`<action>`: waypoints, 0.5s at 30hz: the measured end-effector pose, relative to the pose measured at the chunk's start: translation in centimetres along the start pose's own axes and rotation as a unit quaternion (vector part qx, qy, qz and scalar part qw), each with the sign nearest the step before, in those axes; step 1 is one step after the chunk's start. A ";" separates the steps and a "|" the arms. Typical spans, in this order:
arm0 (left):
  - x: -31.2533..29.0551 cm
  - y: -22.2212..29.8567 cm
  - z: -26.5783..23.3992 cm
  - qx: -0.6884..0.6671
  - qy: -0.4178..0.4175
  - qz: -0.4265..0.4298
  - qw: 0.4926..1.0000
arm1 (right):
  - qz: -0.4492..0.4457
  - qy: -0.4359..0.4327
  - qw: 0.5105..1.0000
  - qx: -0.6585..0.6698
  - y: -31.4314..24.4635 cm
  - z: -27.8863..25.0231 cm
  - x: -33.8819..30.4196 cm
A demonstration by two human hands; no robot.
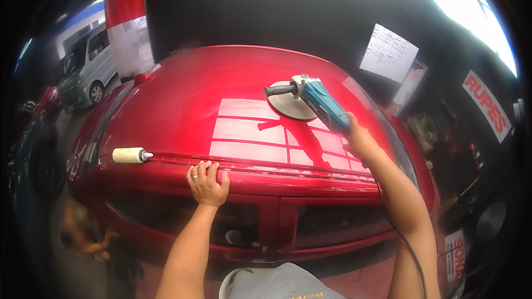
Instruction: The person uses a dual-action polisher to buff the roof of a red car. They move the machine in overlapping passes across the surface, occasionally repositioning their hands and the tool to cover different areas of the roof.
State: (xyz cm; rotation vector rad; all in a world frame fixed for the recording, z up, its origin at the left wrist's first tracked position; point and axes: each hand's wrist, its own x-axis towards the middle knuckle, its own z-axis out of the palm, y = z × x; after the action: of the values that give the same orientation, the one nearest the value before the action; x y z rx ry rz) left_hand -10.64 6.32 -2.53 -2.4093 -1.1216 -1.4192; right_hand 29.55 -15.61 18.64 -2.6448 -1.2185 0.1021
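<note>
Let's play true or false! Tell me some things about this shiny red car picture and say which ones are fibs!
1. The right hand grips a teal and grey electric polisher. True.
2. The cream cylindrical plastic bottle stands upright. False: it lies on its side on the glossy red car roof.
3. The left hand touches the car near the roof's edge. True.
4. The pale boxy van is at the picture's right. False: it is at the upper left.
5. The polisher's black side handle points left. True.

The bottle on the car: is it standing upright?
No, the bottle lies on its side on the car, its nozzle pointing toward the picture's right.
</note>
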 end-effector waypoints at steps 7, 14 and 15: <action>-0.7 -2.5 1.3 -0.015 0.002 -0.007 1.000 | -0.060 -0.017 0.998 -0.005 -8.6 1.9 1.3; -0.7 -3.0 1.3 -0.021 0.006 -0.009 1.000 | -0.172 -0.028 0.985 0.001 -16.8 3.7 2.7; -0.7 -2.8 1.4 -0.025 0.007 -0.008 1.000 | -0.207 0.004 0.978 -0.022 -17.0 4.9 3.6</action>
State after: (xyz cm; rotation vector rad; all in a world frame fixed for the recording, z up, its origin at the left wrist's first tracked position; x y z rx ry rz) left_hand -11.70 8.54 -4.53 -2.4259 -1.1168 -1.4848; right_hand 18.56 -1.37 18.00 -2.3606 -1.7537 -0.0082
